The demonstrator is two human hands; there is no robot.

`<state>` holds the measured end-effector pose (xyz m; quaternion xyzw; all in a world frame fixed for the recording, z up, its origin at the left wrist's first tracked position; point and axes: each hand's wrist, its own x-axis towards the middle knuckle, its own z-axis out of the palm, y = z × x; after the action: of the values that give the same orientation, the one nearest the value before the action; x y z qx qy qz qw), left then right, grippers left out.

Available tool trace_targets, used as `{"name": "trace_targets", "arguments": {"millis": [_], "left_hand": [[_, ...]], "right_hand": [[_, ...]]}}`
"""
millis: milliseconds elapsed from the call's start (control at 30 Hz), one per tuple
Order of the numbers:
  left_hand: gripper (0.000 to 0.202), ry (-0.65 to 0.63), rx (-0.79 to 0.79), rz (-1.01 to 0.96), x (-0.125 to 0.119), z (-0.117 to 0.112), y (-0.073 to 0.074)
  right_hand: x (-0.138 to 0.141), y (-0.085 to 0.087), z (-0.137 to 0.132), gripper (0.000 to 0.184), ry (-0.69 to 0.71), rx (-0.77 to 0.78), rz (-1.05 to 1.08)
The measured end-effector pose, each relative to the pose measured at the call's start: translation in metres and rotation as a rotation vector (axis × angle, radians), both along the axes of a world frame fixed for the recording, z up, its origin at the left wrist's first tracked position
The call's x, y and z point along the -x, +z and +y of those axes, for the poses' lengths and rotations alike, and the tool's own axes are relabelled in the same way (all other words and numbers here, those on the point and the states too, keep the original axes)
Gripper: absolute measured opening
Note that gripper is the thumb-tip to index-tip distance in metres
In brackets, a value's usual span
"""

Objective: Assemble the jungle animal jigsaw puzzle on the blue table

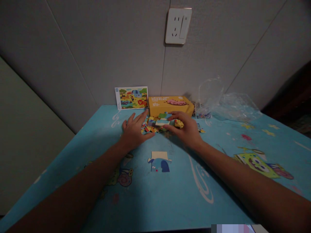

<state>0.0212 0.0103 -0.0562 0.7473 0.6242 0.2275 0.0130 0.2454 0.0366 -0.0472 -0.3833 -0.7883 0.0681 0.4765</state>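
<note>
A pile of colourful puzzle pieces [147, 128] lies in front of the yellow box. My right hand [186, 128] pinches a puzzle piece [162, 122] with a pale blue and cream face, held just above the pile. With fingers spread, my left hand [135, 130] rests at the pile's left side and holds nothing. Nearer to me, two joined puzzle pieces [159, 163] lie flat on the table, showing a blue elephant's head below a cream part. Part of the pile is hidden behind my hands.
A picture card [132, 98] of animals leans on the wall, left of the yellow puzzle box [170, 105]. Clear plastic wrapping [236, 106] lies at the back right. The table [184, 200] has a blue cartoon cover. A socket plate [178, 26] is on the wall.
</note>
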Motion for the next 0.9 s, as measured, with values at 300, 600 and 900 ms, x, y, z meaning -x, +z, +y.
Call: {"name": "trace_targets", "arguments": {"millis": [300, 600, 900], "left_hand": [[0.029, -0.272, -0.198, -0.077, 0.000, 0.001, 0.003], [0.025, -0.019, -0.116, -0.002, 0.012, 0.009, 0.002], [0.028, -0.049, -0.192, -0.026, 0.008, 0.008, -0.001]], "right_hand": [[0.004, 0.003, -0.005, 0.025, 0.105, 0.059, -0.118], [-0.023, -0.008, 0.010, 0.040, -0.522, 0.206, -0.525], [-0.024, -0.005, 0.013, 0.024, -0.349, 0.213, -0.492]]}}
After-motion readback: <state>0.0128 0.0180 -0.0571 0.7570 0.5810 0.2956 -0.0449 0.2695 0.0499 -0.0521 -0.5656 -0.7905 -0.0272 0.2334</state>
